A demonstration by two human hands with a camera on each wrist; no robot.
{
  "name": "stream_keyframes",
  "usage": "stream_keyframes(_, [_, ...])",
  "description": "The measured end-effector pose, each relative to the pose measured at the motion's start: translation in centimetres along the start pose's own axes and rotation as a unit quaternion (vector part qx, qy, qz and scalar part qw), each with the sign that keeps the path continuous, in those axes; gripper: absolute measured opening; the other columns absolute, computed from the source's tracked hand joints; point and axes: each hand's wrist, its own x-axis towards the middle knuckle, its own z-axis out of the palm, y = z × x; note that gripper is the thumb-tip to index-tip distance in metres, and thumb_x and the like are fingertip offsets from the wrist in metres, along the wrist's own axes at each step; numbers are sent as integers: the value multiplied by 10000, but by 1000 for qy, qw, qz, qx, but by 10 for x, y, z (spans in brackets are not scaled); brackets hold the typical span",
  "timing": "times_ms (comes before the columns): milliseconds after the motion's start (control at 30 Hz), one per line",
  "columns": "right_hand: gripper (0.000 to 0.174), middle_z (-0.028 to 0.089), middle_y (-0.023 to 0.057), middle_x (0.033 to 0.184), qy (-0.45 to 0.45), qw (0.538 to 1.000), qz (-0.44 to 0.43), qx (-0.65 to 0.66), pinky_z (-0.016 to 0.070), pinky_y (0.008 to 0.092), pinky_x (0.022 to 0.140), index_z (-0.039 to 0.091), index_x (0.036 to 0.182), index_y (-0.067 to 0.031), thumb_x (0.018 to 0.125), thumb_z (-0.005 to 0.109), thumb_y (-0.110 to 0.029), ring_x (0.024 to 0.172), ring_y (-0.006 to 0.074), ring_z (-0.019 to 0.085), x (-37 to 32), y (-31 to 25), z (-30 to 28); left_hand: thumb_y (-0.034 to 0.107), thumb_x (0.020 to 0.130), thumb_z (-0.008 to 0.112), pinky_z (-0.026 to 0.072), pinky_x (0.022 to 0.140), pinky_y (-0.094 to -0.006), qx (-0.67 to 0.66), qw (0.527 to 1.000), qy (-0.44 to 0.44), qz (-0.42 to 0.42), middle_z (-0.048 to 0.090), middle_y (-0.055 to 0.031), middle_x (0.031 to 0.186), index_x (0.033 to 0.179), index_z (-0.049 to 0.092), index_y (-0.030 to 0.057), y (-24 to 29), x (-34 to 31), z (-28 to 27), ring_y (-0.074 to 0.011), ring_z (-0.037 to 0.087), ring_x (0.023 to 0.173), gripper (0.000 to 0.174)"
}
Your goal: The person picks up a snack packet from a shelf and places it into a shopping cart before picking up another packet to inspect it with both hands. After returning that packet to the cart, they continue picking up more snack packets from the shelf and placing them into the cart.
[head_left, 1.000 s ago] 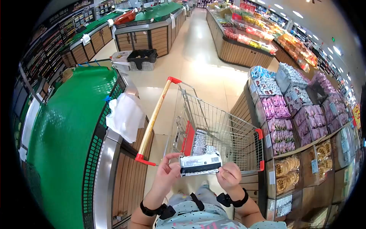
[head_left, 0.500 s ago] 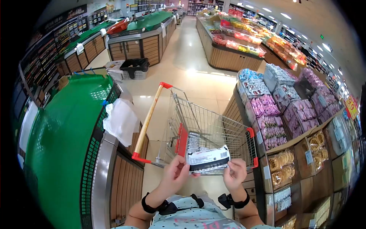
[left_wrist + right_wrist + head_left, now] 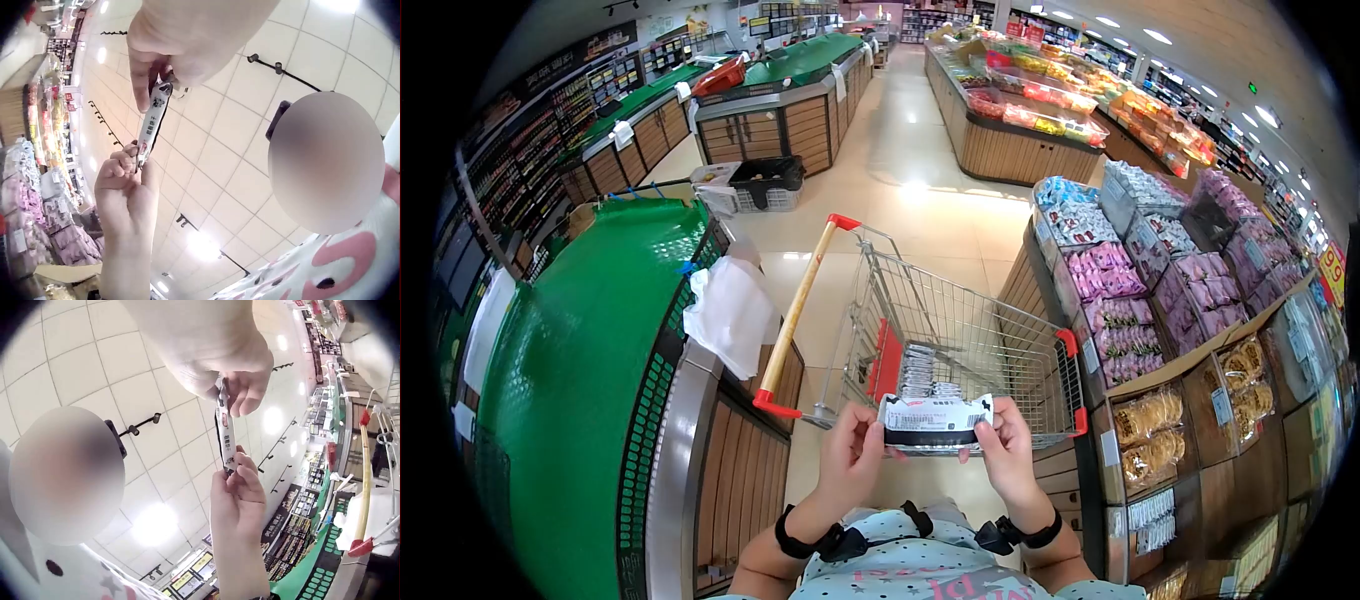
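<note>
- White-and-black packet (image 3: 938,420) is held over the near end of the shopping cart (image 3: 887,360), printed side up.
- Left end is pinched by closed fingers of the left hand (image 3: 852,455); right end is gripped likewise by the right hand (image 3: 1007,455).
- Small wrapped packs (image 3: 917,372) are piled inside the cart.
- Cart is flanked by a green-covered table (image 3: 580,370), left, and snack bins (image 3: 1122,335), right.

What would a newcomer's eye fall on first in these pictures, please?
It would most likely be the green counter top on the left of the head view. The red-cornered metal shopping cart in the middle might come next. Below centre, the left fingers and right fingers hold a white and black packet.
</note>
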Motion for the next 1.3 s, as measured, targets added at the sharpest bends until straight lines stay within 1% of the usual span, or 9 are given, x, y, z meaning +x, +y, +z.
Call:
stream_keyframes(133, [101,514,49,720,17,1000,16,9,406,200,462,366,879,-27,786,405,-16,536,85,479,4,1,1,73,803,401,390,503,-167,25,998,-32,-53,446,-20,652,766,360,10,4,-1,-5,-45,448,566,84])
stream_keyframes(233, [84,514,55,731,-1,1000,15,0,408,202,454,366,860,-26,786,406,-18,533,84,474,5,0,1,67,810,367,330,415,-147,114,991,-51,-53,455,-18,633,750,333,46,7,-1,-6,-30,417,491,72])
stream_keyframes(333, [75,513,59,741,7,1000,14,6,409,205,453,368,851,-26,787,405,-19,531,84,470,4,2,4,98,810,401,349,475,-153,51,995,-26,-86,418,11,608,748,368,38,8,-4,-8,-26,408,537,91])
stream_keyframes(733, [86,518,68,747,8,998,26,49,403,214,468,375,873,-26,796,406,-45,533,100,477,-6,1,0,78,801,401,307,420,-142,15,997,-15,-68,405,25,589,729,341,54,-10,-9,-4,-7,379,491,97])
stream_keyframes(933, [48,509,57,709,56,997,34,42,403,223,477,393,814,-26,791,424,-54,530,100,475,-15,3,-1,54,772,442,282,373,-163,175,984,-20,9,417,9,507,697,357,38,-9,-10,-1,-22,381,430,115])
stream_keyframes(1133, [65,511,46,705,63,996,45,38,397,218,482,421,728,-29,788,434,-49,533,93,475,-24,10,-3,45,751,467,295,363,-193,261,964,-25,38,432,-10,471,679,364,18,-14,-13,-7,-56,410,405,129])
stream_keyframes(1233, [77,514,56,700,127,992,9,16,401,223,488,445,687,-19,742,498,-27,508,108,469,-27,17,1,61,767,442,350,413,-202,296,954,-24,48,496,-41,544,777,393,7,-21,-15,-9,-87,457,443,74])
stream_keyframes(1267, [70,513,63,700,138,977,-91,-134,404,220,485,463,678,-18,714,523,-19,505,118,471,-29,16,2,83,779,430,369,459,-211,236,971,-43,8,513,-51,616,835,391,9,-30,-13,-11,-96,479,508,100])
stream_keyframes(1300, [68,512,70,701,144,930,-189,-280,406,217,482,482,668,-16,687,547,-12,501,128,474,-30,13,4,104,791,419,388,505,-220,175,982,-62,-31,531,-60,689,892,388,11,-43,-10,-13,-105,501,572,141])
